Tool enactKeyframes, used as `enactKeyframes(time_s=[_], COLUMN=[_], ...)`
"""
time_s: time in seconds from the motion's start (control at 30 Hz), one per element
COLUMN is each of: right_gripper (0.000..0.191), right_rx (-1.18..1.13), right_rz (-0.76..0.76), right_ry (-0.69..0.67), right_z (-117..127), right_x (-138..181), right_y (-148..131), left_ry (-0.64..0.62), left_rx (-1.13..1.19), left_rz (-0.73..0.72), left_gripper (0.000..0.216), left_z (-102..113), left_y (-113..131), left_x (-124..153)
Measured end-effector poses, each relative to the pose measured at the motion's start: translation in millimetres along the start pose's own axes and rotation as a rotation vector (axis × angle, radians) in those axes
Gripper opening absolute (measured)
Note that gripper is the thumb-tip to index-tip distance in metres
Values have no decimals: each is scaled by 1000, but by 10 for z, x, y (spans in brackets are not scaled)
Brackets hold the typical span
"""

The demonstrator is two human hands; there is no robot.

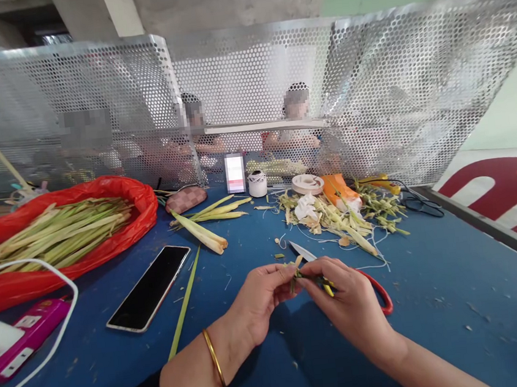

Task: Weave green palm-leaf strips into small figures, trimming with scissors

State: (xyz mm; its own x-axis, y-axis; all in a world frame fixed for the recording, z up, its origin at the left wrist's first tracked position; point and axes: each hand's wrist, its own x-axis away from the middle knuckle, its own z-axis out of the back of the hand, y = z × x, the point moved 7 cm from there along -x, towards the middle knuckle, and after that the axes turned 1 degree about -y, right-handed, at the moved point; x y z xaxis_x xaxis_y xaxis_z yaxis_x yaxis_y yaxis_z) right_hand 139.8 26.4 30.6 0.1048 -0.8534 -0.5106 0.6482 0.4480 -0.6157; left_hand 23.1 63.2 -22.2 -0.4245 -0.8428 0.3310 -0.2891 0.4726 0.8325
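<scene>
Blue table (421, 336), and over it left hand (262, 291) and right hand (344, 286), both pinched tight. Scissors (384, 296) lie partly hidden behind the right one. Tiny green plant bit (297, 272) sits smack between their fingertips, equally near each; can't tell its long axis.

A dark-screened phone (148, 289) lies flat on the blue table (437, 310), with a magenta power strip (35, 334) and a looping white cable (75, 291) at far left. Behind, a checked pouch (186, 198) and an upright device with a lit screen (235, 174) sit near a perforated metal partition (248, 53), through which seated people (296, 138) show. A red-and-white panel (479, 179) stands at right.
</scene>
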Motion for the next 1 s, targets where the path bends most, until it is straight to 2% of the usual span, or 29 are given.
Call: enactKeyframes(time_s=[0.13, 0.3, 0.4, 0.6, 0.8, 0.9, 1.0], right_gripper=[7, 16, 22, 20, 20, 21, 20], right_rx=[-98, -328, -437, -528, -555, -599, -663], right_rz=[-64, -361, -468, -524, -511, -553, -579], right_ry=[10, -3, 39, 12, 30, 54, -4], right_z=[-5, -34, -15, -56, -41, -41, -104], right_x=[-3, -17, -20, -4, -13, -9, 3], right_y=[31, 277, 392, 407, 364, 390, 399], left_ry=[-9, 105, 120, 85, 78, 74, 82], left_rx=[-5, -214, -272, -360, -322, -312, -309], left_rz=[4, -149, -196, -221, -178, -175, -183], left_gripper=[25, 26, 22, 17, 16, 14, 10], left_z=[1, 65, 38, -24, 8, 2, 3], left_y=[17, 126, 179, 214, 155, 151, 157], left_x=[-1, -5, 17, 56, 37, 39, 43])
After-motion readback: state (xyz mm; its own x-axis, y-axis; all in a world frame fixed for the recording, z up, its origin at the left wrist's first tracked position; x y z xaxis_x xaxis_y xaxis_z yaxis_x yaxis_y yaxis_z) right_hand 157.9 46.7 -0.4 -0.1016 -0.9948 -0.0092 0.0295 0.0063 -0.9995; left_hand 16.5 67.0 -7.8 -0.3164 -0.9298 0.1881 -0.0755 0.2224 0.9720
